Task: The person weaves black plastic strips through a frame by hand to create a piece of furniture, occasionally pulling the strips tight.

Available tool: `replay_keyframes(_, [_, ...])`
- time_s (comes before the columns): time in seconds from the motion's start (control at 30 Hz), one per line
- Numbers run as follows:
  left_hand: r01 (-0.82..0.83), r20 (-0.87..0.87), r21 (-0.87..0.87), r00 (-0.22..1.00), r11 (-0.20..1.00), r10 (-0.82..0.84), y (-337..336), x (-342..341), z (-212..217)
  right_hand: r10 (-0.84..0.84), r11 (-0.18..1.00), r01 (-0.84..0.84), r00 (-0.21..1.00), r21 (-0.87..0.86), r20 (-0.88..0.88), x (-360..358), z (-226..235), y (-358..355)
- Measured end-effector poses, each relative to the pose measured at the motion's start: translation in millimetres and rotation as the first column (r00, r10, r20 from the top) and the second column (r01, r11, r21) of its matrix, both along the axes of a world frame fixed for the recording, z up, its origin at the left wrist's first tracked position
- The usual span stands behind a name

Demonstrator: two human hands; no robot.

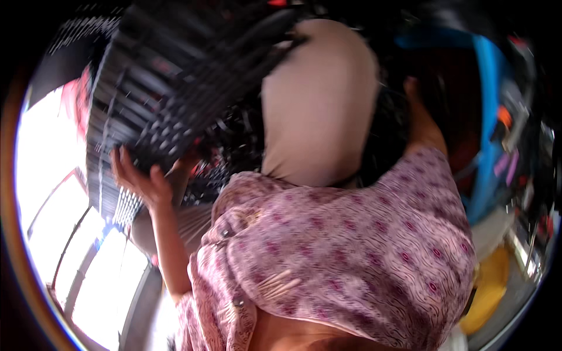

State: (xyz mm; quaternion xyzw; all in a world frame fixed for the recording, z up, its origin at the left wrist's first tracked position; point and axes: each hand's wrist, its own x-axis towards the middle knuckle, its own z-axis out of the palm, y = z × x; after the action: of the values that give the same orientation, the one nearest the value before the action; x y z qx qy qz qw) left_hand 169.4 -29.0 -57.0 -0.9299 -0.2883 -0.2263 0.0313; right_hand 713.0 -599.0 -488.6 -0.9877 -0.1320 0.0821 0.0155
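Observation:
A black slatted plastic crate [170,76] stands tilted at the upper left, smeared by motion. Against its lower edge lies my left hand [140,178], palm toward the crate, with fingers stretched and the thumb apart; I see nothing wrapped in them. My right arm reaches forward beside my knee [322,99]. Only a blurred part of my right hand [413,93] shows, over the dark space beside a blue tub [489,99]. Its fingers are hidden, so I cannot make out what they touch.
Dark, shiny clutter with red bits [216,158] lies between the crate and my legs. Right of the blue tub are mixed small items, an orange piece [504,116] among them. A yellow object [492,289] sits at the lower right. Bright light comes from the left.

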Motion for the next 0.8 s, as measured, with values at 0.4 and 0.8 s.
replay_keyframes(0.4, [-0.001, -0.048, 0.007, 0.999, 1.0, 0.002, 6, -14, 22, -0.153, 0.951, 0.085, 0.965, -0.297, -0.212, -44, 75, 50])
replay_keyframes(0.8, [0.057, 0.008, 0.079, 0.998, 0.995, -0.058, 10, -8, 15, -0.133, 0.985, 0.164, 0.91, 0.045, -0.393, -37, 111, 48])
